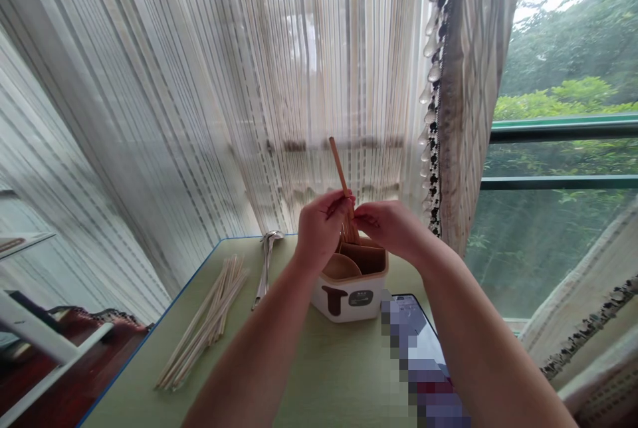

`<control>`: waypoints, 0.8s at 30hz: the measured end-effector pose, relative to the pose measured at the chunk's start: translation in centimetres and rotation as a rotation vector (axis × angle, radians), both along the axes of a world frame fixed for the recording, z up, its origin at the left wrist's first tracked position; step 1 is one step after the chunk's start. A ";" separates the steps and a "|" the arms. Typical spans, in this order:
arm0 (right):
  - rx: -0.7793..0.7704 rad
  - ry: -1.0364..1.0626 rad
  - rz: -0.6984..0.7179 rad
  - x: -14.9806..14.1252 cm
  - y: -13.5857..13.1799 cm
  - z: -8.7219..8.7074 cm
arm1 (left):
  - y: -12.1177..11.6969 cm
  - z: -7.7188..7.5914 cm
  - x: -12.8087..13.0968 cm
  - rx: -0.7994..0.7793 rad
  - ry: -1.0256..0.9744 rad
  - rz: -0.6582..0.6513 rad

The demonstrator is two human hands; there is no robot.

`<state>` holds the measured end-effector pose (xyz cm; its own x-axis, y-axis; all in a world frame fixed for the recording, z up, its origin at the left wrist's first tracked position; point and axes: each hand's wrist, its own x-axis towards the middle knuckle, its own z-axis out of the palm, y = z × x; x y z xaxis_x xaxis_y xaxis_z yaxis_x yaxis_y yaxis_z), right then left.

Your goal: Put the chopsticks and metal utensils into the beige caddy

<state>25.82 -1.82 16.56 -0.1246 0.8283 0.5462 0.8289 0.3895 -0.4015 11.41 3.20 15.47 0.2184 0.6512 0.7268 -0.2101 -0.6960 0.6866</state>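
Observation:
My left hand [323, 225] is closed around a long brown wooden-looking utensil [339, 163]. Its thin handle sticks up and leans slightly left; the lower end looks slatted and meets the back of the holder's opening. Fingers of my right hand [386, 223] pinch together at the utensil's right side, just below the left fingertips; their exact grip is partly hidden. Under both hands stands a white utensil holder [349, 305] with a brown rim, brown inner compartments and a dark label on its front. I cannot tell whether the utensil's end rests inside it.
Pale wooden chopsticks [209, 325] lie in a loose bundle on the green table [323, 375]. Metal utensils [268, 262], one apparently a ladle, lie near its back edge. A phone [416, 325], partly pixelated, is right of the holder. Curtains [224, 96] hang behind.

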 end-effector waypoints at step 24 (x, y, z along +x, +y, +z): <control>-0.067 -0.034 0.018 0.6 0.1 -0.2 | 0.1 -0.4 0.1 0.015 0.131 0.071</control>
<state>26.41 -1.69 16.41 -0.1576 0.8603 0.4848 0.8356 0.3778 -0.3988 11.53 3.30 15.08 0.2661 0.6573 0.7051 -0.0693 -0.7165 0.6942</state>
